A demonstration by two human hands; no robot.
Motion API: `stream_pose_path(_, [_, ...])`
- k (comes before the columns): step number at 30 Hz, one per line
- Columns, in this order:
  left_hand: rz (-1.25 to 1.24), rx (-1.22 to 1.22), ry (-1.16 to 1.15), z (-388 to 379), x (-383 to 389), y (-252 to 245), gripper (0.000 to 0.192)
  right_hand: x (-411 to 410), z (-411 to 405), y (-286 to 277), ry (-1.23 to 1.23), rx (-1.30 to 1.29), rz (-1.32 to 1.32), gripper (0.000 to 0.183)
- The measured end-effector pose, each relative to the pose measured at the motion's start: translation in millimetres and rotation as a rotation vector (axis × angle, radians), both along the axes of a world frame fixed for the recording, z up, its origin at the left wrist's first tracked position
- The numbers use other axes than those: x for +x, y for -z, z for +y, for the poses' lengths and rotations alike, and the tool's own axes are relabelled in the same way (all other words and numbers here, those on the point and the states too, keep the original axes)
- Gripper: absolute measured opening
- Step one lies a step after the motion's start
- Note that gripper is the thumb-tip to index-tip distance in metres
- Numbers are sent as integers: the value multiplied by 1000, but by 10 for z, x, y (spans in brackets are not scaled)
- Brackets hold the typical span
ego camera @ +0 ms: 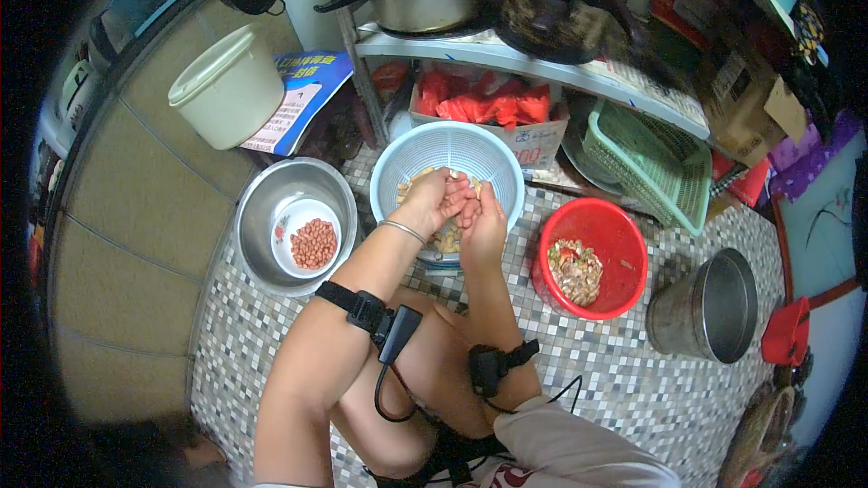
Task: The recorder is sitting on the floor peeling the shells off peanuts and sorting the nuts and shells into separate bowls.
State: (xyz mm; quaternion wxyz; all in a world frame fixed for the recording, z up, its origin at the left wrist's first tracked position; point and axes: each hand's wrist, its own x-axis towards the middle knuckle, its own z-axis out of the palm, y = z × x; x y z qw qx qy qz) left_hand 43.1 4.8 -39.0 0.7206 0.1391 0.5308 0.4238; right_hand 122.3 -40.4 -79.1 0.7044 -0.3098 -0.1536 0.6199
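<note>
Both my hands are close together above a light blue plastic colander [498, 156], which holds unshelled peanuts [447, 241]. My left hand [432, 198], with a bangle at its wrist, pinches a small pale peanut piece [454, 174] at its fingertips. Between the thumb and fingers of my right hand [485, 225] is a peanut pod [477, 187]. To the left, a steel basin [252, 217] contains a white bowl [279, 256] of shelled, red-skinned peanuts [313, 244]. On the right stands a red plastic tub [625, 261] with peanut shells [575, 274] in it.
A metal bucket [736, 305] leans beyond the red tub. Ahead, a shelf [542, 62] carries two pots, with a cardboard box [539, 144] of red plastic bags and a green basket [651, 169] below. At left is a pale lidded container [234, 98].
</note>
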Motion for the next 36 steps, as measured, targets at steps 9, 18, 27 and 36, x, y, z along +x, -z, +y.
stream_pose_path(9, [836, 523, 416, 28, -255, 23, 30, -47, 7, 120, -265, -189, 485, 18])
stream_pose_path(18, [942, 556, 454, 31, -310, -23, 16, -114, -14, 109, -286, -166, 261, 15])
stream_pose_path(27, [924, 679, 497, 41, -345, 47, 16, -124, 4, 103, -368, -148, 357, 21])
stream_pose_path(36, [616, 428, 392, 112, -338, -69, 17, -50, 60, 256, -357, -203, 507, 16])
